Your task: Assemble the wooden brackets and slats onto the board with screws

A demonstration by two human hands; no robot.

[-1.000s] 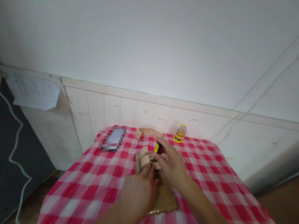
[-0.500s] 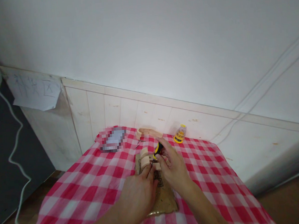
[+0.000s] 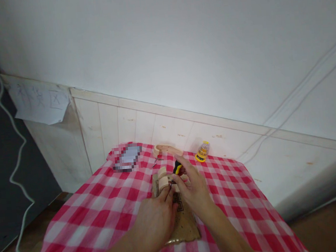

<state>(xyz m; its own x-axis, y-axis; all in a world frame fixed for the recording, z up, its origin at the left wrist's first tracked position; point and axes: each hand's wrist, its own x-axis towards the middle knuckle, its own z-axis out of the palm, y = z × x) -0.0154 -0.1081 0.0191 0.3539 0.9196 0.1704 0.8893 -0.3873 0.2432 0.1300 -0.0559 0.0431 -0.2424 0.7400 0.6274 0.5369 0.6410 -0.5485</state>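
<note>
In the middle of the head view, my right hand [image 3: 194, 184] grips a black and yellow screwdriver [image 3: 176, 168] between thumb and fingers. Its shaft points down and left toward a pale wooden piece [image 3: 163, 182] with rounded parts. My left hand [image 3: 160, 212] holds this piece down, index and middle fingers at the tip of the screwdriver. A screw at that tip is too small to make out clearly. Underneath lies a worn brown board [image 3: 184, 227] with a dark printed pattern; my hands cover part of the wood and the board.
A flat wooden part [image 3: 169, 148] lies at the back, near several thin dark screws or bits [image 3: 157, 162]. To its right stands a yellow-capped bit case [image 3: 202, 151]. A blurred phone-like device [image 3: 129, 157] rests at the back left on the checked tablecloth [image 3: 104, 208]. Behind is the wall.
The screwdriver handle has turned a little in my right fingers, and its yellow stripe shows differently. My left hand stays in place on the wood.
</note>
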